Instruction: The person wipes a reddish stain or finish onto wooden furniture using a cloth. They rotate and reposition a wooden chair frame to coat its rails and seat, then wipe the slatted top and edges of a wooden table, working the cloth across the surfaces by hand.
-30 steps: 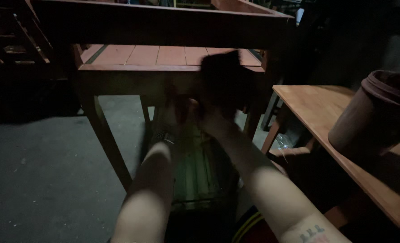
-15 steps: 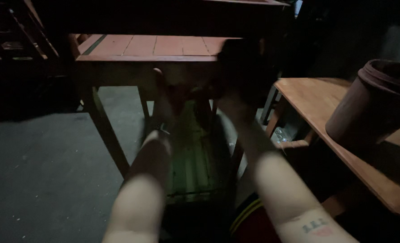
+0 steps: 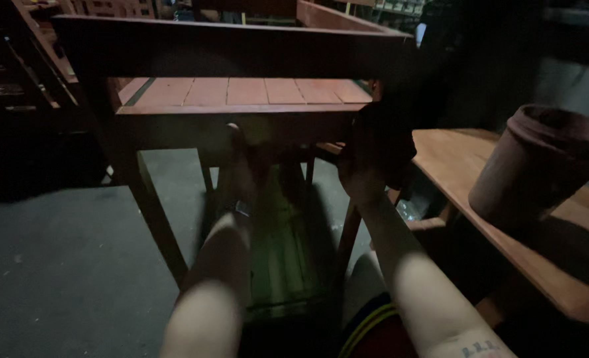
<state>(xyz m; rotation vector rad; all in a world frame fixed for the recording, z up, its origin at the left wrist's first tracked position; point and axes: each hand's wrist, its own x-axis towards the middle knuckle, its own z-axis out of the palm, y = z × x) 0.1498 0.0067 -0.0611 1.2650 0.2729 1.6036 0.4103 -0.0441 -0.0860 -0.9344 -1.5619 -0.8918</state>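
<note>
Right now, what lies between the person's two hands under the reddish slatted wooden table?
In the head view, between the left hand and right hand runs the table's front rail, with green slats below.

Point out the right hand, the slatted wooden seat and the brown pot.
right hand [image 3: 367, 174], head view, back of the hand.
slatted wooden seat [image 3: 241, 91], head view, middle slat.
brown pot [image 3: 530, 174], head view, side wall.

A brown bucket [image 3: 539, 166] stands on a wooden bench [image 3: 480, 199] at right; grey concrete floor [image 3: 62, 265] spreads below, with dark shelving [image 3: 9, 86] at left.
</note>
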